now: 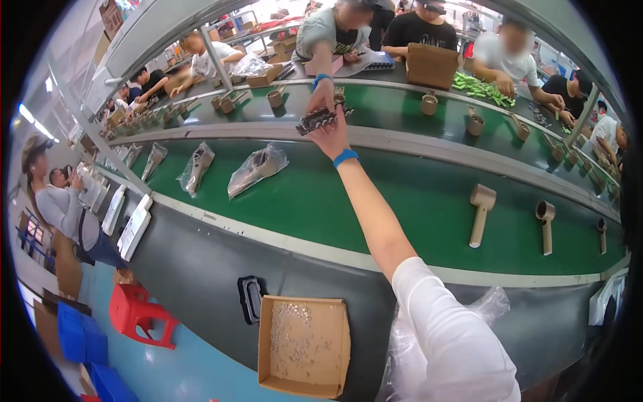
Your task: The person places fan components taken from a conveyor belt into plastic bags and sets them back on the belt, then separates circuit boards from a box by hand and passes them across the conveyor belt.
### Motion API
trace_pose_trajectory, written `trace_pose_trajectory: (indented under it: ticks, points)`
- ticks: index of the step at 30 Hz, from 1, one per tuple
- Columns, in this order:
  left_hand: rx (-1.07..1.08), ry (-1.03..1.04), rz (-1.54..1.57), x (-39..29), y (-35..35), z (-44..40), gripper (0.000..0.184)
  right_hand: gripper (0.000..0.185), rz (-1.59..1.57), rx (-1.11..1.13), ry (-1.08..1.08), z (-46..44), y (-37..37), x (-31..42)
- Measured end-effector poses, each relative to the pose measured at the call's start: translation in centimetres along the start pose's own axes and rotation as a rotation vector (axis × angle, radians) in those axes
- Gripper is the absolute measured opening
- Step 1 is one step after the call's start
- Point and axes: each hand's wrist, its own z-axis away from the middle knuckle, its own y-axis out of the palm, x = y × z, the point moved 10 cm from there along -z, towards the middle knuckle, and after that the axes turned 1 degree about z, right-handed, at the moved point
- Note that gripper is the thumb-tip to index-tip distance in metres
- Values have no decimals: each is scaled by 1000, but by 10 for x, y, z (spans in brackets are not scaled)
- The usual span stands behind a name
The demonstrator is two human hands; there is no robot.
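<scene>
My right hand (332, 141), with a blue band at its wrist, reaches across the green conveyor belt (375, 201). Its fingers are closed around a cluster of small dark parts (316, 121), whose exact kind I cannot make out. From the far side, a co-worker's hand (321, 96), also wearing a blue wristband, touches the same cluster from above. My left hand is out of view.
Bagged dryer-shaped housings (260, 167) lie on the belt's left; bare ones (481, 214) stand at right. A raised divider (415, 144) separates a second belt. Nearby are a cardboard box of small clear pieces (266, 348), a black tray (250, 299) and plastic wrap (492, 305).
</scene>
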Motion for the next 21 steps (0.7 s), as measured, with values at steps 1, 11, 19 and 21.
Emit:
trace_pose_trajectory:
  ticks: [1,11,19,21]
  points:
    - [18,55,-40,-1,4,-3,35,59,-96,26,-17,-1,3,-1]
    - [170,215,-173,-20,15,14,22,24,-3,39,22,42,17,13]
    - [134,310,112,-44,36,17,22,21,602,343,876,333,107,-81]
    - [236,390,341,-68,42,23,11,19,668,328,961,395,103,-97]
